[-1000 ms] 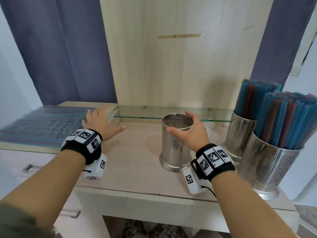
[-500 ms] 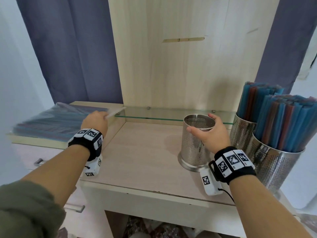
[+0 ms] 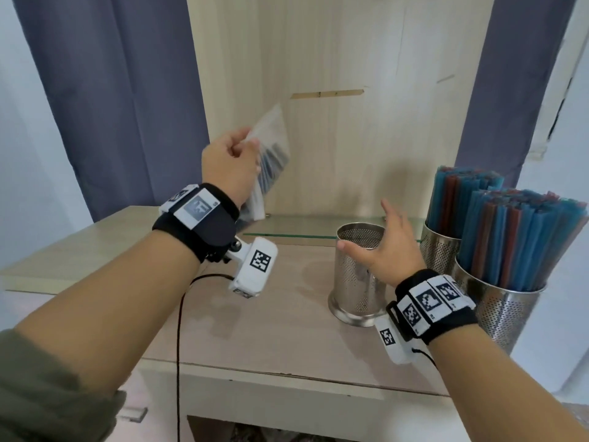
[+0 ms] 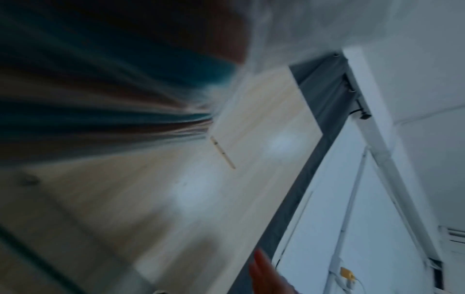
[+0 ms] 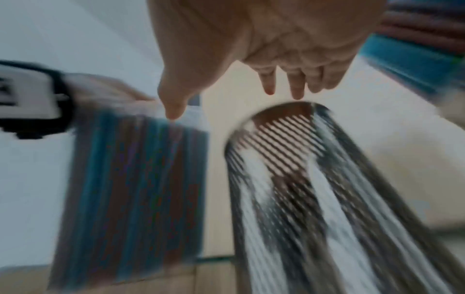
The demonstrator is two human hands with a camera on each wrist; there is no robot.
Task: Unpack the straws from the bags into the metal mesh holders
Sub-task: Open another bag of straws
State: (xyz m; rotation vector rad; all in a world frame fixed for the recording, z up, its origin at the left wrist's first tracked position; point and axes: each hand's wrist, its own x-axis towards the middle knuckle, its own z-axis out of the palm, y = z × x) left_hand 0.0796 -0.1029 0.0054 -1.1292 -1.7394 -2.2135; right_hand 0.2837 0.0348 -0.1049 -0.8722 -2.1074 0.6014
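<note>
My left hand (image 3: 234,161) is raised above the desk and grips a clear plastic bag of blue and red straws (image 3: 271,157) by its upper part; the bag hangs tilted in front of the wooden back panel. The same bag (image 5: 135,179) shows blurred in the right wrist view. An empty metal mesh holder (image 3: 358,272) stands upright on the desk. My right hand (image 3: 387,247) hovers open just right of the holder's rim, fingers spread, apart from the metal. The left wrist view is a blur of straw colours (image 4: 100,99).
Two mesh holders packed with blue and red straws (image 3: 452,218) (image 3: 516,250) stand at the right edge of the desk (image 3: 255,327). A glass shelf (image 3: 302,226) runs along the back. A raised side ledge (image 3: 79,247) lies to the left. Grey curtains hang behind.
My left hand has lifted the bag of straws off the left ledge and swung it up toward the middle. My right hand has let go of the empty holder and opened.
</note>
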